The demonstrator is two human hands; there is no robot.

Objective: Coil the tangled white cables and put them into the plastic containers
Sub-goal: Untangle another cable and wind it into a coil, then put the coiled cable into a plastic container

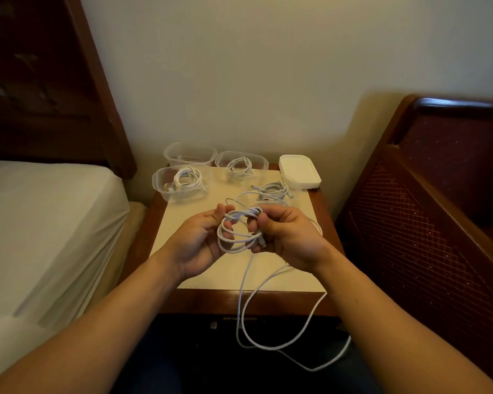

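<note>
Head view: a white cable (239,231) is held as a half-made coil above the nightstand (239,274), the left hand (199,240) and right hand (285,237) both curled around its loops. A long tail hangs over the front edge, so the coiling step seems unfinished; next the slack must probably be wound in. Two containers (180,183) already hold coils, one rear container (190,153) looks empty, and another coil (273,191) lies near white lids (299,172). A bed (40,223) is seen at left.
</note>
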